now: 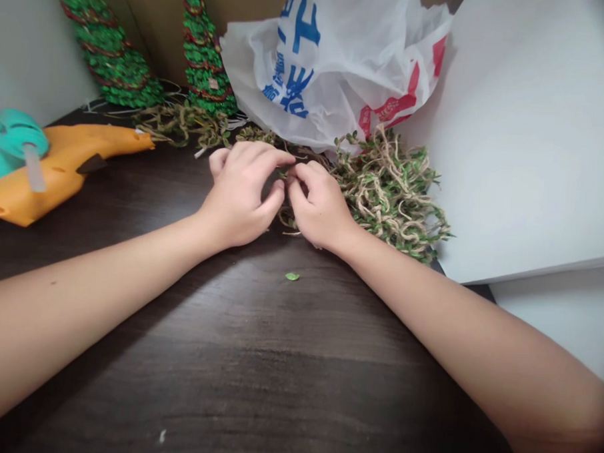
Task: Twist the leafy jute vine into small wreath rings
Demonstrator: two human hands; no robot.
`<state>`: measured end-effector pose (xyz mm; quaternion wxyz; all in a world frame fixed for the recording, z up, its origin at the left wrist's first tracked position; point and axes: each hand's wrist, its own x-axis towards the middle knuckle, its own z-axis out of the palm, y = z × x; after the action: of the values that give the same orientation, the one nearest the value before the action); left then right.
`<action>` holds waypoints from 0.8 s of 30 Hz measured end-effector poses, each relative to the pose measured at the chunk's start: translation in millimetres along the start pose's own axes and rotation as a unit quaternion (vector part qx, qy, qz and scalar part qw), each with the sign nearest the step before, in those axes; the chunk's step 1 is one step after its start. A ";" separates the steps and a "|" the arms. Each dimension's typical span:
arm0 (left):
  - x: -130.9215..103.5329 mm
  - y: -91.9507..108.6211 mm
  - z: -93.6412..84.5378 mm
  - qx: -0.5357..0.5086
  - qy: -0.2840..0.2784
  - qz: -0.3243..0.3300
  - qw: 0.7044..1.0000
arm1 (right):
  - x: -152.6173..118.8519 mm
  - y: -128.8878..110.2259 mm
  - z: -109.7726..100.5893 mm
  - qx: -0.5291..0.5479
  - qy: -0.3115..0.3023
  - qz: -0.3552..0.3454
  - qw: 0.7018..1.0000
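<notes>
Both my hands meet over the dark table, at the left edge of a tangled heap of leafy jute twine (383,190) with small green leaves. My left hand (246,191) curls with thumb and index finger bent around a short piece of the twine, its index tip touching the other hand. My right hand (317,204) pinches the same twine, the fingers closed; most of what lies between the fingertips is hidden. Twine loops show just below the right fingers. A single loose green leaf (292,277) rests on the table in front of my hands.
An orange glue gun (59,166) and a teal object (15,140) lie at left. Two green tinsel trees (107,51) stand behind, with more leafy twine (186,124) at their feet. A white plastic bag (339,61) is at the back; a white panel (531,130) stands right.
</notes>
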<state>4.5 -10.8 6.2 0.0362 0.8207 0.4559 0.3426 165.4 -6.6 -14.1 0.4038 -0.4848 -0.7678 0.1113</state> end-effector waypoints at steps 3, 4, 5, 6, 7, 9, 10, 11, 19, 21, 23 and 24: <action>-0.3 -0.7 1.8 0.000 -0.021 0.004 1.000 | -0.4 -0.5 -0.7 0.018 -0.007 -0.026 0.999; 0.3 -1.8 2.5 0.001 -0.022 -0.005 1.000 | -0.5 -0.7 -1.0 0.026 -0.005 -0.033 0.999; 1.1 -3.3 3.0 0.004 -0.020 -0.014 1.000 | -0.5 -0.9 -1.2 0.031 0.001 -0.033 0.999; 1.9 -4.8 3.3 0.006 -0.016 -0.022 1.000 | -0.5 -0.8 -1.3 0.035 0.009 -0.027 0.999; 2.8 -6.2 3.5 0.008 -0.011 -0.030 0.999 | -0.5 -0.6 -1.2 0.037 0.018 -0.016 0.999; 4.2 -8.2 3.3 0.005 0.002 -0.047 0.999 | -0.4 0.2 -0.7 0.038 0.033 0.006 0.999; 4.7 -8.6 3.1 0.002 0.008 -0.055 0.998 | -0.3 0.7 -0.4 0.038 0.037 0.012 0.999; 4.9 -8.5 2.9 -0.001 0.012 -0.061 0.998 | -0.2 1.3 -0.2 0.037 0.037 0.014 0.999; 4.8 -5.5 2.0 -0.003 -0.007 -0.050 0.999 | 0.7 1.8 -1.2 0.034 0.039 0.014 0.999; 5.7 -6.2 1.1 -0.007 0.019 -0.071 0.997 | 0.6 0.8 -1.6 0.029 0.034 0.017 0.999; 6.6 -6.0 0.0 -0.015 0.023 -0.075 0.997 | 0.5 0.0 -1.8 0.021 0.028 0.015 0.999; 6.9 -5.4 -0.5 -0.021 0.012 -0.067 0.997 | 0.5 0.0 -1.7 0.019 0.025 0.012 0.999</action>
<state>2.6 -2.5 8.2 0.0706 0.7828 0.5035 0.3587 166.5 -6.5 -12.7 0.4304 -0.4894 -0.7491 0.1185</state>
